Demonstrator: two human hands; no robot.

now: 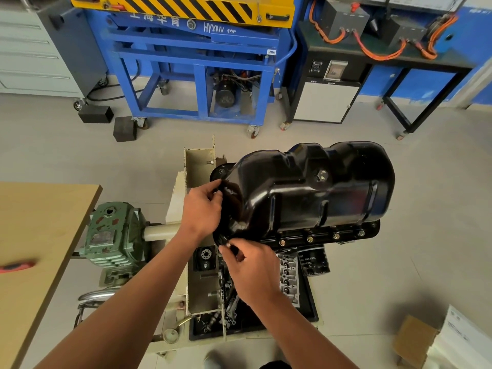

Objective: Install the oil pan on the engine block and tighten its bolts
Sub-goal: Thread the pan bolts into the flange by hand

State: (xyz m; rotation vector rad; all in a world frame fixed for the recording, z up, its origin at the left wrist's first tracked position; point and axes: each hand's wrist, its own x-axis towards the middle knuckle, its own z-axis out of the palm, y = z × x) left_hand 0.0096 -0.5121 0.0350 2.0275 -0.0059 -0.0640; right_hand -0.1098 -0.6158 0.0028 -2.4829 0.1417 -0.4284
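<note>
The black oil pan (314,193) sits dome-up on the engine block, which is carried on a cream engine stand (198,166) in the middle of the floor. Its long axis runs left to right across the view, deep sump at the far right, shallow end at the left, just where both hands are. Along the near flange (319,238) four bolts (336,236) stand in a row to the right of the hands, already seated in their holes; whether they are tight cannot be told.

The left hand (201,209) curls around the pan's left end, fingers closed on its rim and steadying it. The right hand (251,267) is at the near-left corner of the flange, thumb and fingertips pinched together on something small, probably a bolt being started, though the piece itself is too small to make out.

So the next fastener lies at the corner directly under the right hand, the nearer one; the left only has to hold the pan from shifting. An oil filter (314,262) hangs below the flange, and a parts tray (255,324) lies nearer still. A wooden table (40,235) stands at the left.
</note>
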